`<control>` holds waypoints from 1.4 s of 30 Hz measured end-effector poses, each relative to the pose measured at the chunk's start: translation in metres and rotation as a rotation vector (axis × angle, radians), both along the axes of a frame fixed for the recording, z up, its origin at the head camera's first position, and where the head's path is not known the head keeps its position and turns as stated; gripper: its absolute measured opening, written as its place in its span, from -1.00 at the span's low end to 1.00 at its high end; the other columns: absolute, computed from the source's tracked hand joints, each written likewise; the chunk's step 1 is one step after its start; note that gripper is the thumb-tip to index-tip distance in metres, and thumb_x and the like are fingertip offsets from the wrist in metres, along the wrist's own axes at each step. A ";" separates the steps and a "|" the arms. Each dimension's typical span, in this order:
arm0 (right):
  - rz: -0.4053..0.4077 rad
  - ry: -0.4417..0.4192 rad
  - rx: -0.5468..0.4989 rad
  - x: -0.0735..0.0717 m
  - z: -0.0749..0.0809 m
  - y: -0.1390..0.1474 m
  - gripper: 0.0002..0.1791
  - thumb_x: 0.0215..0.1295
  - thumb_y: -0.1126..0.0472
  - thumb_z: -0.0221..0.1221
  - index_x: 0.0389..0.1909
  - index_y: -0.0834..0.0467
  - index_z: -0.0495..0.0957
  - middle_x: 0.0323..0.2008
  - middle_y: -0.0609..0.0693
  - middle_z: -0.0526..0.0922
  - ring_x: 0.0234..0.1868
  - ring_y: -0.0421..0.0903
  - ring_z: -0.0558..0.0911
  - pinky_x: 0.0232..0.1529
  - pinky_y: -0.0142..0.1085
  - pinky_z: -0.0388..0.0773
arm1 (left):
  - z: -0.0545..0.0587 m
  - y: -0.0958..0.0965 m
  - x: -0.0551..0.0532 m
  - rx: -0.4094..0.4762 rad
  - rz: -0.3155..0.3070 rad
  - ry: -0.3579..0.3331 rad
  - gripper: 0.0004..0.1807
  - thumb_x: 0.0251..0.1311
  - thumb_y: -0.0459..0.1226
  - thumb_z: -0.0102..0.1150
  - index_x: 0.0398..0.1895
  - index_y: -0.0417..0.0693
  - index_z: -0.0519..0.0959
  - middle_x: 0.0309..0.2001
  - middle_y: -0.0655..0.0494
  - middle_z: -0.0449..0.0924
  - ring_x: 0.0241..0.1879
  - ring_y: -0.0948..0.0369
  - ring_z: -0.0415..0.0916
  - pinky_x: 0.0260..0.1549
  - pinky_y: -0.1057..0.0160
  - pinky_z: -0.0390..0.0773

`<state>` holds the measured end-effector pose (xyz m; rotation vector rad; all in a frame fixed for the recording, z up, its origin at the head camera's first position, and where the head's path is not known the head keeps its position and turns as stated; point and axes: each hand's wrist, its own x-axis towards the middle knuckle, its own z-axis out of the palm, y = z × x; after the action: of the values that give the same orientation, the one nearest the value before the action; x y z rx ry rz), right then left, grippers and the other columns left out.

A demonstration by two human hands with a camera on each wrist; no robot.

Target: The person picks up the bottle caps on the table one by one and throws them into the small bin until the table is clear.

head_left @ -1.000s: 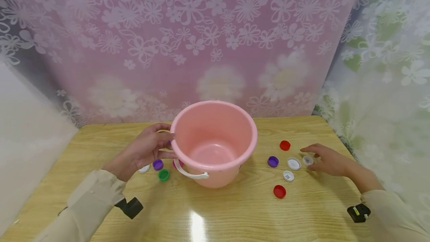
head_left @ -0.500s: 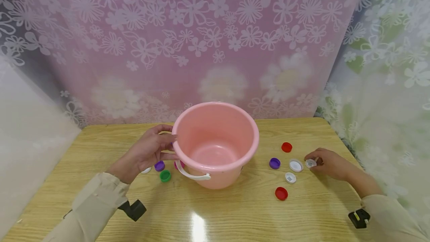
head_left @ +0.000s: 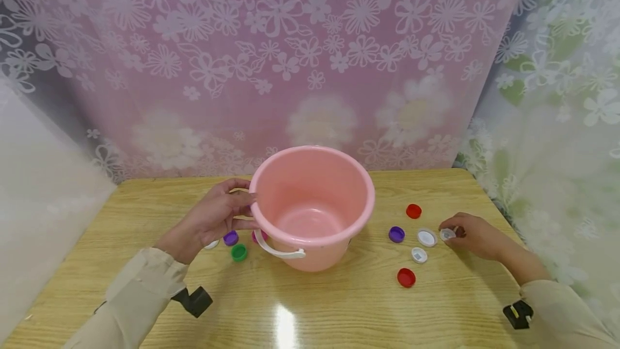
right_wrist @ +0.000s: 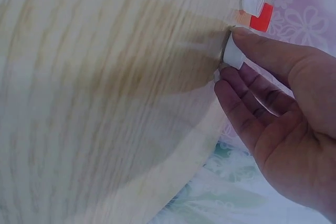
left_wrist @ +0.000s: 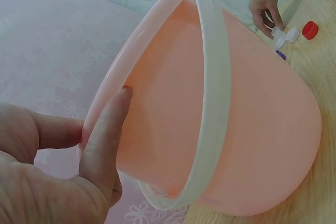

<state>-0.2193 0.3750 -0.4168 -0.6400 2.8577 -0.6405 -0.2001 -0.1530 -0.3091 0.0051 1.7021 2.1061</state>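
Observation:
A pink bucket [head_left: 310, 255] with a white handle [head_left: 278, 252] stands on the wooden table. My left hand [head_left: 213, 220] grips its left rim, and the left wrist view shows the rim pinched between thumb and fingers [left_wrist: 107, 140]. At the right, my right hand [head_left: 477, 236] pinches a small white bottle cap [head_left: 447, 234]; in the right wrist view the cap [right_wrist: 233, 53] is between the thumb and fingertips, close to the table top. Just left of that hand lie two more white caps, one larger [head_left: 427, 237] and one smaller [head_left: 418, 255].
Beside the white caps lie a purple cap [head_left: 396, 234], a red cap [head_left: 414, 211] and a nearer red cap [head_left: 406, 277]. Left of the bucket are a green cap [head_left: 239, 252], a purple cap [head_left: 230, 238] and partly hidden pink and white ones. A flowered curtain [head_left: 310, 69] hangs behind.
The right hand's fingers have closed in on the small white cap and now pinch it. My left hand keeps its grip on the bucket; the head view has shifted slightly.

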 end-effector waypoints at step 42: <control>0.030 0.232 -0.027 -0.012 0.116 -0.064 -0.60 0.32 0.21 0.20 0.10 0.33 0.50 -0.08 0.16 0.53 -0.18 0.06 0.62 -0.18 -0.06 0.62 | -0.003 -0.001 0.001 -0.003 0.003 0.034 -0.53 0.35 -0.44 -0.02 0.23 -0.33 0.07 -0.20 -0.18 0.47 -0.37 0.15 0.59 -0.33 0.14 0.67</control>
<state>-0.2311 0.3112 -0.3009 -0.8092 3.0489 -0.6406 -0.1991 -0.1536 -0.3122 0.0371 1.7257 2.1171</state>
